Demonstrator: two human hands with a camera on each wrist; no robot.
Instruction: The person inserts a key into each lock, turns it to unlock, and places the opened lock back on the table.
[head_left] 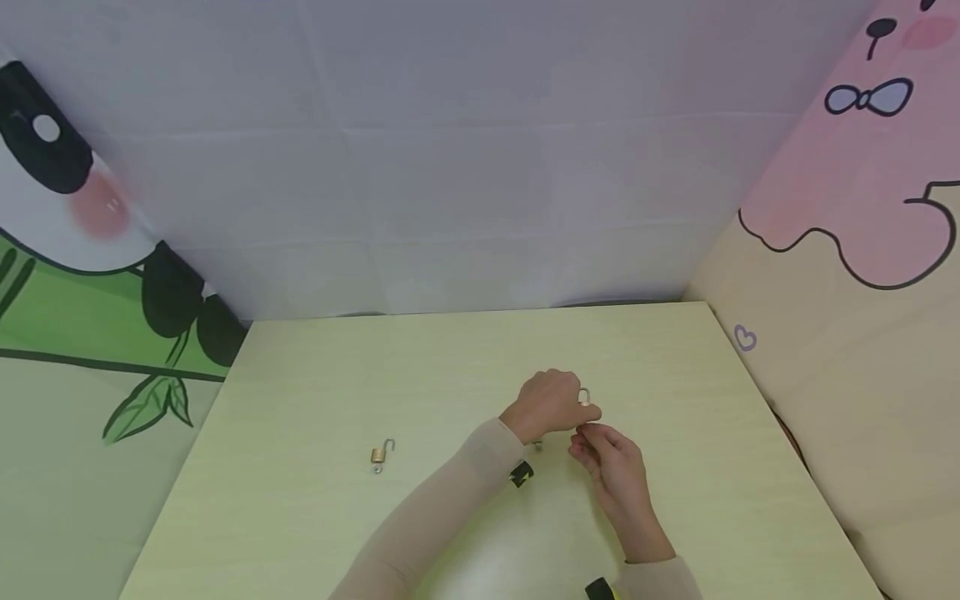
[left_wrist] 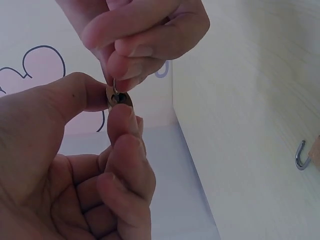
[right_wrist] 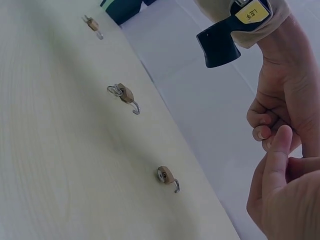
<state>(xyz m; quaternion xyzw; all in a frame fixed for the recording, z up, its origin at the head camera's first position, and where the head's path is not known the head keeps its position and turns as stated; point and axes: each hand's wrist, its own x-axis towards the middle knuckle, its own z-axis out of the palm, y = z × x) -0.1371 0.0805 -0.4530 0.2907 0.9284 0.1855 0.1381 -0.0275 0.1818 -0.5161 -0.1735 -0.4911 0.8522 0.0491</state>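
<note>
My left hand (head_left: 551, 402) holds a small brass padlock (left_wrist: 110, 95) between thumb and fingers, its keyhole end facing my right hand. The silver shackle (head_left: 585, 395) sticks up beyond the left hand in the head view. My right hand (head_left: 617, 471) meets the left from the front right, thumb and fingertips pinching a small key (left_wrist: 115, 86) at the keyhole. Only a thin silver edge of the key shows; the fingers hide the rest. In the right wrist view, the left hand (right_wrist: 282, 107) and right hand (right_wrist: 287, 197) touch near the fingertips, covering the padlock.
Several other brass padlocks lie on the pale wooden table (head_left: 337, 375) with shackles swung open. One padlock (head_left: 377, 456) is at the left; another (head_left: 537, 445) is partly behind my left wrist. The right wrist view shows padlocks (right_wrist: 126, 93) in a row with keys in them.
</note>
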